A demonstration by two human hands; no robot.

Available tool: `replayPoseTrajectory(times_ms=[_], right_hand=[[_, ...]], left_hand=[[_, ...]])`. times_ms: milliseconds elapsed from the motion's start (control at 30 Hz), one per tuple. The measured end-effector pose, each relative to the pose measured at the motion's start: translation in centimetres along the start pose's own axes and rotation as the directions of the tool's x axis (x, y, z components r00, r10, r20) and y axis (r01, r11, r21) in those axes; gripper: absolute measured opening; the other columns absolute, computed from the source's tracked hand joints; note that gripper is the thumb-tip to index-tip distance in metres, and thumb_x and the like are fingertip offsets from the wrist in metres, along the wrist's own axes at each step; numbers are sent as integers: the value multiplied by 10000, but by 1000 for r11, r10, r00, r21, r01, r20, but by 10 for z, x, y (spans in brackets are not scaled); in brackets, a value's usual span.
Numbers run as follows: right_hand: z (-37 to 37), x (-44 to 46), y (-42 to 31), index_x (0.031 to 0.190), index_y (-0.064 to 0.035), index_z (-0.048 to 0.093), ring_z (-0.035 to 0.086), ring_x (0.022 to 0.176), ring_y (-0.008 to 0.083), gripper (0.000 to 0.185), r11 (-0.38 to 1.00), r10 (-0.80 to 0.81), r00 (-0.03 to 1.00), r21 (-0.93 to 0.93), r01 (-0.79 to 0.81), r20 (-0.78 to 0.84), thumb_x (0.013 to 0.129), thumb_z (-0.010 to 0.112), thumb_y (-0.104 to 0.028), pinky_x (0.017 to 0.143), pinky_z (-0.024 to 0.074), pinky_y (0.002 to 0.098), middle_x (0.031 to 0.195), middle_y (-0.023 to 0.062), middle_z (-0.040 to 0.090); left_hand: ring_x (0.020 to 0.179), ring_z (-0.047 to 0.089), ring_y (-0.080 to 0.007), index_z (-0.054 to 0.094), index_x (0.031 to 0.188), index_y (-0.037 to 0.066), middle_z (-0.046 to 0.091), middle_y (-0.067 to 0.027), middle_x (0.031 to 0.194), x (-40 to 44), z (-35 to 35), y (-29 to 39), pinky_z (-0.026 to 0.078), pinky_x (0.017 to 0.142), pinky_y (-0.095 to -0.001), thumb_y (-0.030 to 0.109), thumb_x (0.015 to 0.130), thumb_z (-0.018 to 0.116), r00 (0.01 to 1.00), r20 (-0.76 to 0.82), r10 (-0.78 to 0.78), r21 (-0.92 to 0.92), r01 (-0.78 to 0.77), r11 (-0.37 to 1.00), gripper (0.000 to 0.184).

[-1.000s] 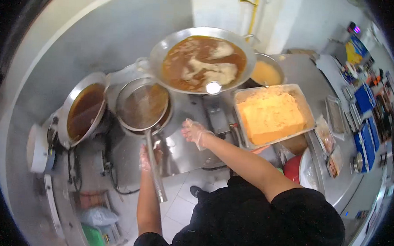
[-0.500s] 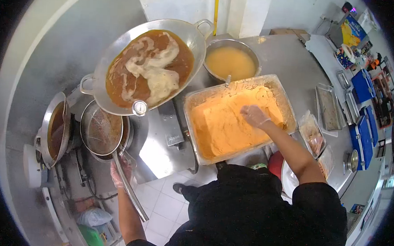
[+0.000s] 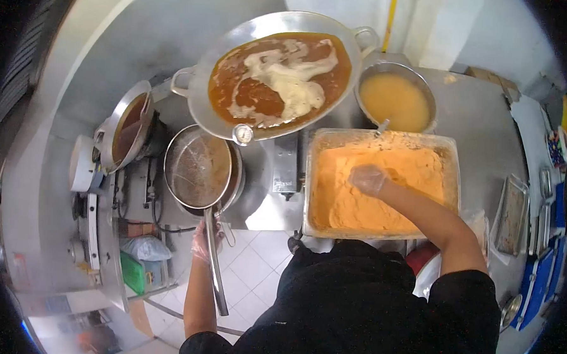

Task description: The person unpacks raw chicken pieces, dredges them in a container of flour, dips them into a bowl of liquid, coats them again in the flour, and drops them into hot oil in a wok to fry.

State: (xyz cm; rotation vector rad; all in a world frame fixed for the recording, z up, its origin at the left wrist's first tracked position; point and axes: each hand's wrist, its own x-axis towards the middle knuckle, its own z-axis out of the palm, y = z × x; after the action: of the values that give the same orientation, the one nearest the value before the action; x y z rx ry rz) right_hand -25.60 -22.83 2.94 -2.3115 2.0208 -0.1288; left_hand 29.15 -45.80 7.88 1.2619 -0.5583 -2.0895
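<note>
My right hand (image 3: 369, 179), in a clear glove, lies on the orange powder in a rectangular tray (image 3: 444, 231); its fingers look pressed together, and whatever they hold is hidden. My left hand (image 3: 206, 239), gloved too, is beside the long handle of a round mesh strainer (image 3: 198, 167). The handle hides part of its fingers, so its grip is unclear. The strainer rests over a metal pot (image 3: 237, 197). A large wok (image 3: 201, 104) of brown oil with pale foam stands behind, a dial thermometer (image 3: 242, 134) at its near rim.
A bowl of cloudy yellowish liquid (image 3: 397, 100) stands behind the tray. At the left are a second wok of dark oil (image 3: 130, 129) and cables. On the right lie a metal tray (image 3: 511, 218) and blue containers (image 3: 535, 283). A burner (image 3: 286, 167) sits below the large wok.
My right hand has moved from between the strainer and tray onto the orange powder, then slightly lower into it. My left hand stays by the strainer handle. The camera view has shifted.
</note>
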Motion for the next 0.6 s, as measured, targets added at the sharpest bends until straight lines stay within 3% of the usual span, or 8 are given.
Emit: replayPoseTrajectory(times_ms=[33,133,200,233,333,433,533,600], right_hand=[[7,-5,10,811,-47,611,656,740,351,128,1000,17,993,0,-17,-121,844,595,-169,673,543,465,747,150,624],[-9,-23,28,865,-59,653,648,830,359,85,943,177,940,323,-76,-293,802,621,-105,754,544,445,839,174,633],[-19,-30,29,913,-59,678,639,903,364,137,887,339,909,405,-224,-241,786,629,-74,803,534,435,920,184,638],[-23,-34,29,936,-59,690,635,939,366,169,848,418,884,438,-297,-210,777,633,-58,828,529,430,961,190,640],[-36,-46,31,983,-34,695,626,984,373,208,859,460,877,320,-400,-137,778,658,-50,861,517,422,1008,188,657],[-35,-49,13,972,-21,702,635,955,380,182,809,563,741,427,-403,-367,799,678,-70,841,524,416,976,190,674],[-31,-56,16,966,-9,712,660,916,367,181,788,564,787,449,-422,-251,799,707,-80,818,532,404,920,196,694],[-34,-67,21,945,-24,723,670,869,319,174,753,606,766,463,-467,-214,800,718,-118,802,537,408,901,154,711]], left_hand=[[816,597,-190,649,1135,98,700,-63,1051,-10,2,3,468,699,-361,399,972,579,1000,17,-26,16,25,1000,349],[809,618,-203,634,1172,99,702,-63,1072,-31,3,14,506,649,-355,435,967,592,995,-12,-99,200,99,975,396],[806,623,-202,625,1184,103,701,-57,1072,-31,-6,26,504,637,-358,445,972,589,987,-47,-154,387,160,908,404],[790,621,-182,609,1188,110,696,-47,1076,-38,-3,26,495,608,-342,430,994,560,983,-133,-124,458,172,872,377],[791,619,-162,631,1133,121,701,-35,1055,-18,-58,31,485,601,-321,411,996,554,947,-312,78,740,191,645,330],[798,619,-126,657,1100,132,717,-35,1070,-29,-48,44,496,649,-328,446,968,604,833,-297,466,839,-4,543,344],[784,606,-109,665,1130,141,718,-9,1035,-43,-5,60,469,645,-305,424,955,635,804,-255,538,816,-119,565,334],[816,597,-112,663,1145,147,708,-3,1058,-47,-10,56,453,675,-301,428,937,658,806,-248,537,740,-200,642,350]])
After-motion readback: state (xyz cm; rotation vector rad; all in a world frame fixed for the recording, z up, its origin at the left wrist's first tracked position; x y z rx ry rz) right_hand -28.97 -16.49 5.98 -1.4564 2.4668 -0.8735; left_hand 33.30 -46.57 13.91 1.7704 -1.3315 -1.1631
